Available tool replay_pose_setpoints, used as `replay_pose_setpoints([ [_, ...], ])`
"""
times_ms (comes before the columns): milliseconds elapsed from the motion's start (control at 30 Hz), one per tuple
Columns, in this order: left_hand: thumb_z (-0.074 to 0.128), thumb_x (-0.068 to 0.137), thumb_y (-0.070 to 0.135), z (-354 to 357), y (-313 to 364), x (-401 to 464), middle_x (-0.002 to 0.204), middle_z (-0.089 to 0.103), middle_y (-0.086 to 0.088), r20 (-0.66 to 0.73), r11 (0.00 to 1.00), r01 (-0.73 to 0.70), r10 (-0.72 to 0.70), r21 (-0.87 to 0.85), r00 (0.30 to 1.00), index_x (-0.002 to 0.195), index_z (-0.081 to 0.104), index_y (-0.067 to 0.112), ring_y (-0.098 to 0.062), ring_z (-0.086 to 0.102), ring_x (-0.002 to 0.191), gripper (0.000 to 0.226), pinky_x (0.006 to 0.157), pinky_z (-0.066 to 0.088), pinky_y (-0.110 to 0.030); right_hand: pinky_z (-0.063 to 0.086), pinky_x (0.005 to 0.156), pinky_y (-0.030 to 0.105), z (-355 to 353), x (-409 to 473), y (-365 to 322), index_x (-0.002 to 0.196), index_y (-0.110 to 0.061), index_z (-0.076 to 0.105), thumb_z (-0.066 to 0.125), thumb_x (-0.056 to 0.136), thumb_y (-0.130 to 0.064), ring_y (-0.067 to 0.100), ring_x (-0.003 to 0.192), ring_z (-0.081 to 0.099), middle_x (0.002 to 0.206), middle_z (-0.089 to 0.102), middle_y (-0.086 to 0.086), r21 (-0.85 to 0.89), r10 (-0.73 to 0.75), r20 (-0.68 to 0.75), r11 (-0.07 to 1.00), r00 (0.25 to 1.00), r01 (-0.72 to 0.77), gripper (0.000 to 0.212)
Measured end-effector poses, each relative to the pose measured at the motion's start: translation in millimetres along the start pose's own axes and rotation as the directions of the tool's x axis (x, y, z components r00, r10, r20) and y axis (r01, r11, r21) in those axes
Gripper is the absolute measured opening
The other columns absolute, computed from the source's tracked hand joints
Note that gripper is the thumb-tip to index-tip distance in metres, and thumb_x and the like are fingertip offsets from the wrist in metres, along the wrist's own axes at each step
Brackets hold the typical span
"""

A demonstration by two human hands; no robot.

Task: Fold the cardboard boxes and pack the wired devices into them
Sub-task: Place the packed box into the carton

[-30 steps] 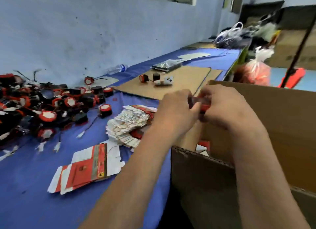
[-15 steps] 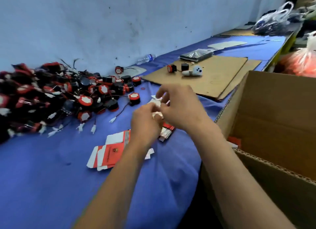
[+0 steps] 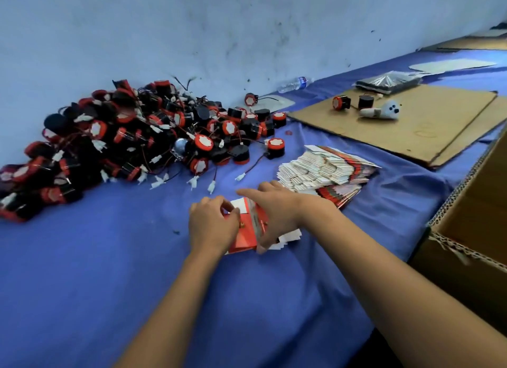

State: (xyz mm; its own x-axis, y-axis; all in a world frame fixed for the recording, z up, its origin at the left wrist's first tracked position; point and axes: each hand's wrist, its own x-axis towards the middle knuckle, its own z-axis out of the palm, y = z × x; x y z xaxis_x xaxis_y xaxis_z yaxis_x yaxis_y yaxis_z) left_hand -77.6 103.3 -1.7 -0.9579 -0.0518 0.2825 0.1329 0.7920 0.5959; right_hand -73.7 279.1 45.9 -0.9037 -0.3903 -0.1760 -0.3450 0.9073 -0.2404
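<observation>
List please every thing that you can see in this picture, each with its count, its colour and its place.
wired devices: too many to count, black and red, heaped at the wall, left
flat box blanks: one stack, white and red, middle of the blue table
box blank: red and white, under both hands
cardboard sheets: brown, far right
large carton: one, brown, right edge
water bottle: one, clear, lying at the wall
plastic packet: one, dark, behind the sheets
left hand: grips the blank
right hand: holds the blank

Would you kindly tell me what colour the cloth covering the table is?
The table cloth is blue, seen clearly in the head view.
</observation>
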Motion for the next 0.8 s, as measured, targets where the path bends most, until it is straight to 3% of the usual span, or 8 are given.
replay_pose_setpoints([
  [67, 0.077, 0.085, 0.015, -3, -1, 2, 0.070, 0.058, 0.007, 0.049, 0.988, 0.028, -0.021, -0.149, 0.999, 0.077, 0.062, 0.024, -0.010, 0.056, 0.069, 0.019, 0.061, 0.038, -0.024, 0.026, 0.121, 0.054, 0, 1, 0, 0.161, -0.039, -0.007, 0.094, 0.054, -0.061, 0.030, 0.151, 0.014, 0.160, 0.021, 0.009, -0.031, 0.012, 0.051, 0.999, 0.999, -0.011, 0.149],
  [133, 0.079, 0.083, 0.011, -8, 1, 3, 0.068, 0.061, 0.005, 0.104, 0.945, 0.096, -0.066, -0.314, 0.992, 0.082, 0.062, 0.022, -0.003, 0.057, 0.056, 0.020, 0.052, 0.042, -0.015, 0.017, 0.124, 0.058, 0, 3, -1, 0.159, -0.041, -0.018, 0.093, 0.054, -0.063, 0.026, 0.157, 0.004, 0.169, 0.008, 0.005, -0.039, 0.011, 0.115, 0.999, 0.993, -0.006, 0.154],
  [233, 0.076, 0.088, 0.018, -9, 0, 4, 0.081, 0.069, -0.002, 0.099, 0.893, 0.222, -0.199, -0.392, 0.975, 0.086, 0.062, 0.019, -0.015, 0.068, 0.069, 0.014, 0.061, 0.056, -0.027, 0.004, 0.125, 0.062, 3, 5, -5, 0.156, -0.044, -0.024, 0.091, 0.054, -0.068, 0.020, 0.159, -0.003, 0.171, -0.001, -0.002, -0.074, -0.005, 0.209, 0.997, 0.978, 0.021, 0.156],
  [333, 0.073, 0.090, 0.030, -8, -3, 5, 0.091, 0.067, 0.006, 0.156, 0.941, 0.271, -0.242, -0.203, 0.958, 0.090, 0.060, 0.021, -0.019, 0.066, 0.088, 0.016, 0.078, 0.056, -0.038, 0.002, 0.124, 0.063, 9, 3, -6, 0.157, -0.045, -0.021, 0.091, 0.051, -0.070, 0.021, 0.158, -0.010, 0.170, -0.011, -0.004, -0.103, 0.001, 0.238, 0.994, 0.971, 0.024, 0.156],
  [433, 0.080, 0.086, 0.035, -7, 2, 3, 0.091, 0.067, 0.006, 0.244, 0.968, 0.211, -0.173, -0.139, 0.954, 0.097, 0.060, 0.018, -0.020, 0.065, 0.092, 0.028, 0.080, 0.054, -0.037, 0.021, 0.122, 0.062, 12, 0, -7, 0.160, -0.043, -0.006, 0.092, 0.048, -0.069, 0.026, 0.155, 0.004, 0.164, 0.006, -0.002, -0.077, -0.028, 0.152, 0.996, 0.988, 0.040, 0.151],
  [533, 0.086, 0.081, 0.033, -13, 14, 6, 0.093, 0.066, 0.002, 0.202, 0.964, 0.201, -0.164, -0.177, 0.966, 0.099, 0.062, 0.017, -0.020, 0.065, 0.088, 0.034, 0.072, 0.053, -0.035, 0.035, 0.116, 0.054, 10, -5, -5, 0.160, -0.039, 0.011, 0.092, 0.049, -0.069, 0.025, 0.139, 0.021, 0.145, 0.027, 0.001, -0.032, -0.056, 0.009, 0.998, 0.998, 0.057, 0.140],
  [667, 0.088, 0.080, 0.020, -31, 21, 16, 0.088, 0.072, -0.006, 0.233, 0.919, 0.236, -0.166, -0.316, 0.958, 0.095, 0.064, 0.014, -0.022, 0.069, 0.082, 0.029, 0.069, 0.056, -0.037, 0.028, 0.119, 0.052, 4, -10, -4, 0.161, -0.035, 0.010, 0.089, 0.053, -0.072, 0.021, 0.141, 0.025, 0.148, 0.031, -0.004, -0.002, -0.115, -0.077, 0.993, 0.990, 0.115, 0.139],
  [800, 0.081, 0.086, 0.005, -68, 6, 31, 0.075, 0.066, -0.011, 0.391, 0.746, 0.435, -0.252, -0.504, 0.885, 0.088, 0.065, 0.007, -0.018, 0.053, 0.057, 0.016, 0.054, 0.046, -0.028, 0.003, 0.124, 0.064, -5, -9, -21, 0.160, -0.039, -0.011, 0.089, 0.051, -0.073, 0.013, 0.156, 0.008, 0.164, 0.014, -0.013, 0.065, -0.207, -0.035, 0.976, 0.978, 0.209, 0.152],
])
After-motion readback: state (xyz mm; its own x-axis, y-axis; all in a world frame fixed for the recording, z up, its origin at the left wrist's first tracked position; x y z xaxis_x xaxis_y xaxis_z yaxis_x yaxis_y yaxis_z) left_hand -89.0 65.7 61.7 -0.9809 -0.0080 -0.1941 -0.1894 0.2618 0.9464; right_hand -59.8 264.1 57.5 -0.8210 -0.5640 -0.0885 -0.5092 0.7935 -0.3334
